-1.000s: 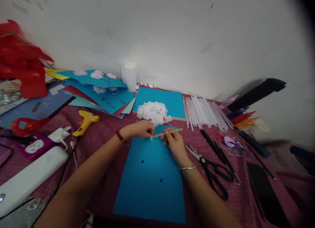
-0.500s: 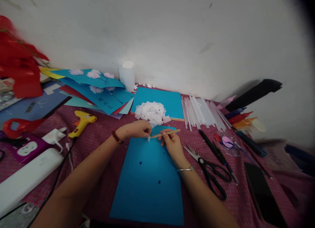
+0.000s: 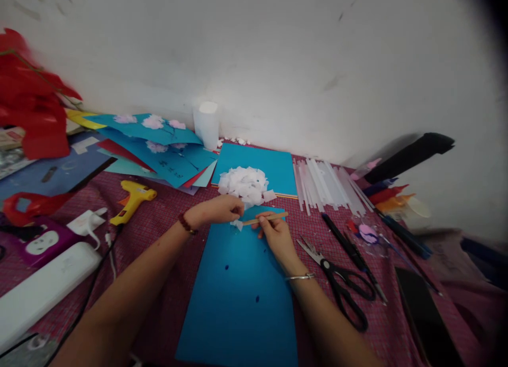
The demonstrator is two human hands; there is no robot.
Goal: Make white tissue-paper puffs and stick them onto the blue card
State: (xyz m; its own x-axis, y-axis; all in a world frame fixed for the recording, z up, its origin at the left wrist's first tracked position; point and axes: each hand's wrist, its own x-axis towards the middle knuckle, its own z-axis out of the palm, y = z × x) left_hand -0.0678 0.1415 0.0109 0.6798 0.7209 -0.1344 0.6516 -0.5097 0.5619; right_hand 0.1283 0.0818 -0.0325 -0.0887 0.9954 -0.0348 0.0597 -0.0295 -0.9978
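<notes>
A blue sheet with a few small dark blue spots lies in front of me. My right hand is closed round a thin wooden stick, which points left over the sheet's far end. A small piece of white paper is at the stick's left tip. My left hand is closed just above that tip, its fingertips close to the paper; whether they pinch anything is too small to tell. Beyond my hands, a pile of white paper pieces rests on another blue sheet.
Scissors, a black pen and a phone lie at the right. White plastic strips are behind them. At the left are a yellow glue gun, a power strip and decorated blue cards.
The white paper piece at the stick's tip now shows more fully, spread out below my left fingers. The stick has shifted slightly left, and the whole view has tilted a little.
</notes>
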